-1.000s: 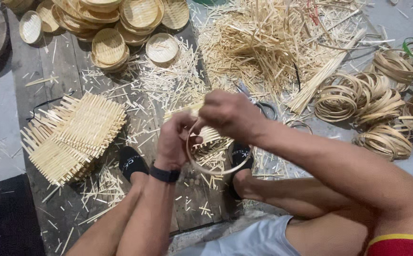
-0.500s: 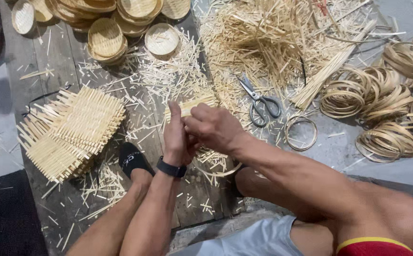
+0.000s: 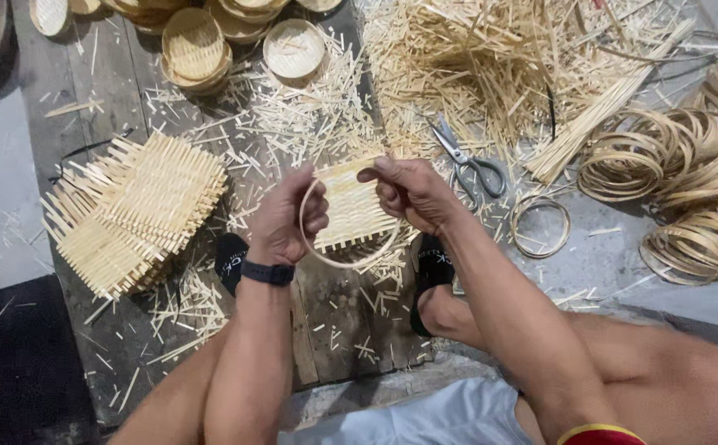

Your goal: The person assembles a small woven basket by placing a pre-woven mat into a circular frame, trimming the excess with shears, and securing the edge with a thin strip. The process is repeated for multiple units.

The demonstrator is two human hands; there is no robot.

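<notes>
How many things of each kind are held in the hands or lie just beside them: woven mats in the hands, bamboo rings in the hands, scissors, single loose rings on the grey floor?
Woven mat held by left hand and right hand: 1
Bamboo ring held around the mat: 1
Scissors: 1
Single loose ring on the floor: 1
Total: 4

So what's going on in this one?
A person sits over a wooden board littered with bamboo offcuts. The left hand and right hand together hold a small woven bamboo mat against a thin bamboo ring. A stack of woven mats lies to the left, scissors and coiled rings to the right, finished round trays at the top.
</notes>
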